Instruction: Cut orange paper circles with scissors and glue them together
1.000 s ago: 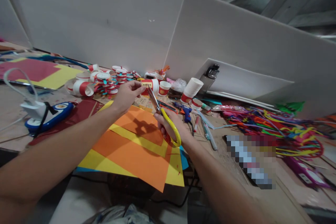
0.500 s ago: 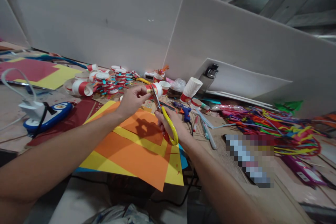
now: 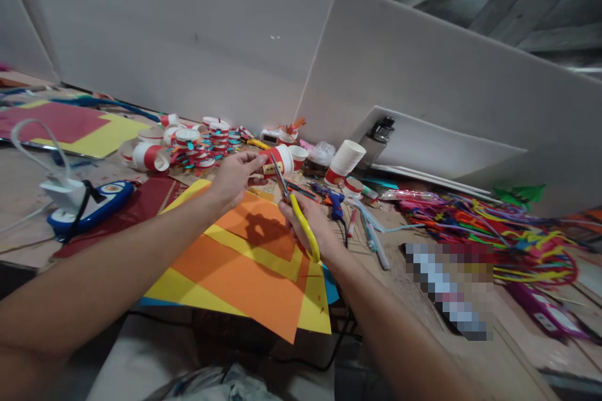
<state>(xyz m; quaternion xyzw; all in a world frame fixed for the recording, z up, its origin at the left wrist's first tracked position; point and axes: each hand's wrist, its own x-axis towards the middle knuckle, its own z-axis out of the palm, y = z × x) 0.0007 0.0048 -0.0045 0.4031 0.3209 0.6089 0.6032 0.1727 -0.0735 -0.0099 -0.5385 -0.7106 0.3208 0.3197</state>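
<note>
My left hand [image 3: 237, 178] is closed around a red and white paper cup [image 3: 283, 158], tipped on its side with its white end to the right. In my right hand [image 3: 305, 219] are scissors [image 3: 308, 235] with yellow handles, gripped by the loops. Their metal blades point up and away and overlap the cup in view; whether they touch or cut it I cannot tell. Below both hands lie orange sheets [image 3: 235, 276] and yellow sheets [image 3: 183, 288] of paper, with the hands' shadow on them.
Cut cups [image 3: 188, 138] with strips crowd the back left. A stack of paper cups [image 3: 348, 156] stands by a dark-capped bottle [image 3: 379, 138]. A blue glue gun [image 3: 335, 205], pens [image 3: 369, 232] and a heap of coloured pipe cleaners [image 3: 498, 232] lie right. A power strip [image 3: 89, 207] sits left.
The cup has turned in my left hand, showing more of its side, and the left fingers now reach around it. The scissors have barely moved.
</note>
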